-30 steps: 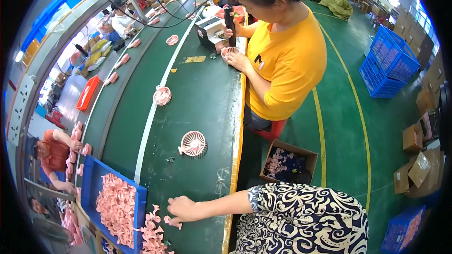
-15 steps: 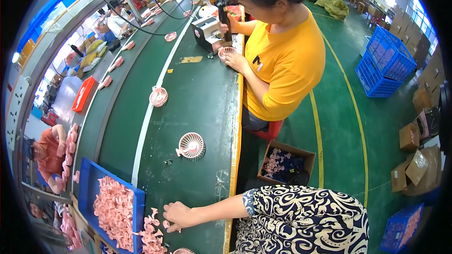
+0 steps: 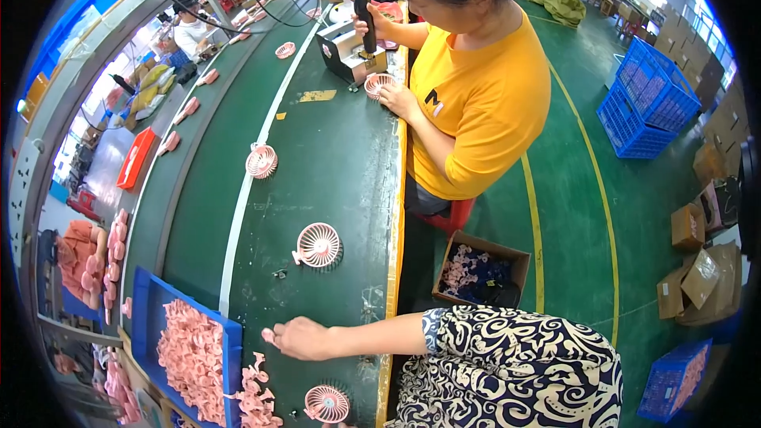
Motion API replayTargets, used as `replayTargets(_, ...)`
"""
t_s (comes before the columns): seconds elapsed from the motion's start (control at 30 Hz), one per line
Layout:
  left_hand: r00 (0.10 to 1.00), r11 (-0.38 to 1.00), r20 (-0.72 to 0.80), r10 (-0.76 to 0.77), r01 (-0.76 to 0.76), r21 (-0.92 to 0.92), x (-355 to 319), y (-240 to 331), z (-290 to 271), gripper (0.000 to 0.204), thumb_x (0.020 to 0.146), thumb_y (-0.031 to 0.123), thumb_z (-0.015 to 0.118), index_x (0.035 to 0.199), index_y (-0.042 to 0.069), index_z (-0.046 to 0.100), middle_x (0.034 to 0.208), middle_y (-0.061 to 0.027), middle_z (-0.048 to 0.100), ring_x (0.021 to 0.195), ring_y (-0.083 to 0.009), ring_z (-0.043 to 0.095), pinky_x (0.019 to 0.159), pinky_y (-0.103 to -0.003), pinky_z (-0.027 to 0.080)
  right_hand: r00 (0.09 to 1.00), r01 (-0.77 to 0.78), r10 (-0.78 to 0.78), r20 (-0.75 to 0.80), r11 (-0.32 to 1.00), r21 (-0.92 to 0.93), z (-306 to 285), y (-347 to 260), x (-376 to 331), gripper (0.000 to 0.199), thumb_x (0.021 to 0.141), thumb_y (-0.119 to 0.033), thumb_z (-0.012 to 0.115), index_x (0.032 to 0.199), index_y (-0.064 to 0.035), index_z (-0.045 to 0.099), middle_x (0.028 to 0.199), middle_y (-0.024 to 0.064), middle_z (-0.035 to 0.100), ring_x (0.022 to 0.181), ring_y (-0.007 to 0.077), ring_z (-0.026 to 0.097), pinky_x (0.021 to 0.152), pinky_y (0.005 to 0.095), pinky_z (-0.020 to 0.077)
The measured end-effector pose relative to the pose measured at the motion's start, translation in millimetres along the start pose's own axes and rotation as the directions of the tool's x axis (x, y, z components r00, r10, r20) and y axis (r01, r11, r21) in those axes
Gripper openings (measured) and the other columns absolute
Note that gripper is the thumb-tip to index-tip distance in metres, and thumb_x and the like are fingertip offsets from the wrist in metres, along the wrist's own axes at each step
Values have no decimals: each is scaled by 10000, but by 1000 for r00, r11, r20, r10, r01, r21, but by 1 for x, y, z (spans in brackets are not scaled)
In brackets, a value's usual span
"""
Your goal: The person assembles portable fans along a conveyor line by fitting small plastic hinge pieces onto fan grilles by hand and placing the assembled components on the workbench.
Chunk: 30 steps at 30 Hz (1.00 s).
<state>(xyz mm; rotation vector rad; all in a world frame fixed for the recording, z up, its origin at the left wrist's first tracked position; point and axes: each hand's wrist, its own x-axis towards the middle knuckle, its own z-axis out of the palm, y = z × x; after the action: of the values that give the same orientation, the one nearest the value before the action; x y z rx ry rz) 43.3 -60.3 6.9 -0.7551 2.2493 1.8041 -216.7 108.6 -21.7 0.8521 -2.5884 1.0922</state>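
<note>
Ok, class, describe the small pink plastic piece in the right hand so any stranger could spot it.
Find the wide green conveyor belt, then the blue rectangular tray at its lower left. Right of that tray, the bare right hand holds the small pink plastic piece. The other pink pieces nearby lie heaped in and beside the tray; only this one is held.

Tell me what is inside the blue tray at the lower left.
The blue tray holds a heap of small pink parts. Only the heap's outer layer shows; whatever lies beneath, and the tray floor under it, is covered.
</note>
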Motion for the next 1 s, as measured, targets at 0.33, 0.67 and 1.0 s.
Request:
replayTargets(0.33,823,662,206,529,-552,506,25,24,-8,764,852,20,715,1563,33,438,1511,-199,458,1224,-298,586,1020,-378,493,947,292,-322,7,852,-435,-21,10,-65,263,826,-222,658,1029,-58,691,1040,63,583,1021,201,570,738,313,448)
replayTargets(0.67,804,561,171,570,-532,634,28,50,11,821,884,235,725,1600,32,379,1576,-305,376,1427,-486,417,1186,-532,360,957,287,-285,48,917,-277,-23,20,-62,256,834,-180,653,1067,-74,654,1006,46,561,1009,200,584,768,324,468)
replayTargets(1.0,871,642,-135,473,-235,730,26,36,7,563,949,208,749,1431,-24,573,1331,-292,631,1146,-422,658,1005,-442,541,960,277,-281,-8,950,-144,-19,19,-71,356,858,-166,641,1176,-8,669,955,73,583,883,247,629,733,385,526)
